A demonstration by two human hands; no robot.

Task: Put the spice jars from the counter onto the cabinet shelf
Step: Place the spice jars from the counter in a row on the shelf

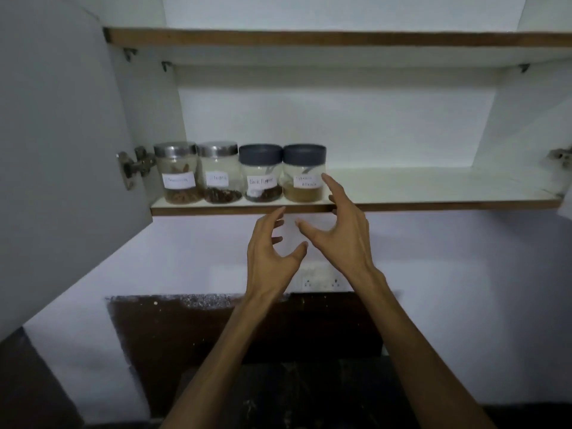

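Several labelled spice jars stand in a row at the left end of the cabinet shelf [418, 188]. From the left: a steel-lidded jar [177, 173], a second steel-lidded jar [219, 174], a dark-lidded jar [261, 173] marked black pepper, and a dark-lidded jar [305, 173] with tan powder. My left hand [272, 258] hovers below the shelf edge, fingers spread and empty. My right hand [340, 233] is just right of the tan-powder jar, fingers apart, one fingertip at its label, holding nothing.
The cabinet door [62, 150] hangs open at the left on a metal hinge [136, 165]. An upper shelf [340, 38] runs above. A wall socket [322, 281] sits below the cabinet, over a dark backsplash [216, 329]. The counter [294, 391] is dim.
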